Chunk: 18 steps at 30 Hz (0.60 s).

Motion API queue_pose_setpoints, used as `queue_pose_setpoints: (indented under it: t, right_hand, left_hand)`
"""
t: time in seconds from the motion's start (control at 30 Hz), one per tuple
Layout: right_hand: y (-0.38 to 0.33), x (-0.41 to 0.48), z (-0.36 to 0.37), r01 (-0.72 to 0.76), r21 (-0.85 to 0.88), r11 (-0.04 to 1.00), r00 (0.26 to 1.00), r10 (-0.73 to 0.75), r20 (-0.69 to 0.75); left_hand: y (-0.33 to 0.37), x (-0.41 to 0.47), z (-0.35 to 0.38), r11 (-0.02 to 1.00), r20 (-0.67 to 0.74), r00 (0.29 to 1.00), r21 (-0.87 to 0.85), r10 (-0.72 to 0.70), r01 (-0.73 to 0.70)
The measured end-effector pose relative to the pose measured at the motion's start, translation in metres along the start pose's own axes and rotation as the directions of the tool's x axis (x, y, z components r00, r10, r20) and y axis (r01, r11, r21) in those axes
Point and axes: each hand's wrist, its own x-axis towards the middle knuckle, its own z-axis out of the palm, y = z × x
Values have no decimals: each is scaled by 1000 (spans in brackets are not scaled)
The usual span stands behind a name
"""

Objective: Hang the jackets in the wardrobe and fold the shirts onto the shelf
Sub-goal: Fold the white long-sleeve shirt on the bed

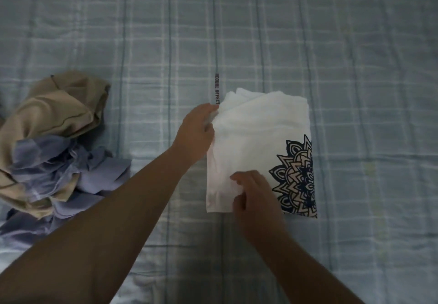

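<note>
The white shirt (260, 126) lies folded into a rough rectangle on the bed (355, 43), right of centre, on the blue checked sheet. Both hands are on its left half.

The left grip (196, 133) is at the shirt's upper left edge. Its fingers curl onto the fabric there and hold the edge, though the fingertips are blurred and partly buried in the cloth. The right grip (253, 197) sits on the lower left part of the shirt, with fingers and thumb bent together and pinching a fold of white fabric. The shirt stretches away from both grips to the right, where a dark print (298, 178) covers its lower right side. The fold cuts the print off, so only part of it shows.

A strip of small lettering (216, 89) runs up from the shirt's top left corner, just above the left grip. Its lower end is hidden and the words are hard to read.

Well apart, on the left of the bed, lies a crumpled heap: a tan garment (54, 114) on top of a lilac garment (71, 168). Both are bunched, so their kind cannot be told, and the frame edge cuts the heap off.
</note>
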Motion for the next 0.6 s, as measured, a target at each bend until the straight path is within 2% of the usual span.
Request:
queue_pose_setpoints:
  t: [0.1, 0.13, 0.2, 0.27, 0.37, 0.6]
  right_hand:
    - [24, 32, -32, 65, -113, 992, 974, -88, -208]
    - [34, 44, -40, 69, -180, 981, 961, -114, -252]
    - [52, 62, -49, 45, -312, 949, 962, -125, -241]
    - [70, 71, -47, 58, -422, 905, 981, -130, -144]
    - [96, 72, -39, 100, -536, 838, 990, -139, -33]
    - [121, 76, -27, 121, -551, 825, 988, -153, -11]
  left_hand:
    - [13, -18, 4, 940, -63, 967, 261, 246, -222]
    - [17, -25, 9, 903, -40, 950, 325, 310, -281]
    - [21, -41, 25, 817, 60, 928, 457, 367, -352]
    - [19, -58, 46, 745, 149, 932, 565, 330, -354]
    - [7, -75, 72, 714, 173, 944, 619, 282, -327]
    - [-12, -68, 84, 714, 170, 956, 637, 238, -291]
